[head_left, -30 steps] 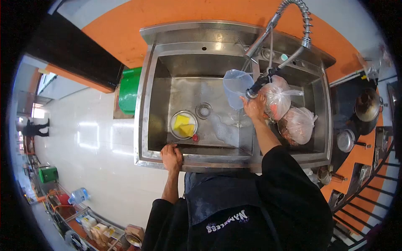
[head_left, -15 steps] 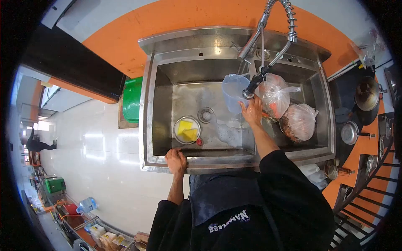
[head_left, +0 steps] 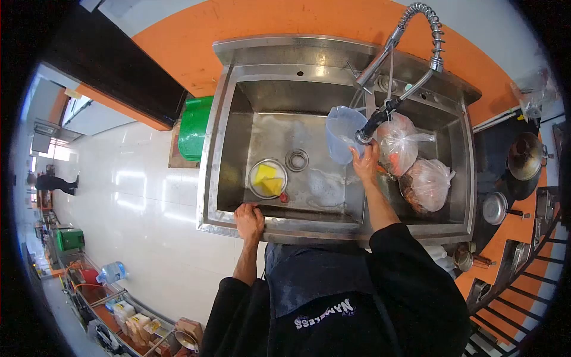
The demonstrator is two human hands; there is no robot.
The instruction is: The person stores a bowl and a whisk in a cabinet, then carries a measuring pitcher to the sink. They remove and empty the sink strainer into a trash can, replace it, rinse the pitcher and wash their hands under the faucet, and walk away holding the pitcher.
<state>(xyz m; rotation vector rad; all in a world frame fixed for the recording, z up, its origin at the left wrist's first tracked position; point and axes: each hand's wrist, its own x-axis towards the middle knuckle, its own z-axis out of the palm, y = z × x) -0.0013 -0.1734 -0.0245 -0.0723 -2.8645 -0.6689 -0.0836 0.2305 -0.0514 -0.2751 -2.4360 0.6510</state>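
Pale blue jug (head_left: 339,137) is seen by the spray head (head_left: 364,135)

The jug is found on the right side of the left tub (head_left: 270,126). The right hand (head_left: 366,162) is placed beside it, thumb apart from the fingers; whether the jug is held cannot be told. The left hand (head_left: 249,221) is laid on the front edge (head_left: 309,228), fingers bent; how tight cannot be told. Two yellow sponges (head_left: 266,172) are seen in a round bowl (head_left: 286,177). Two full bags (head_left: 429,187) are seen in the right tub (head_left: 440,128).
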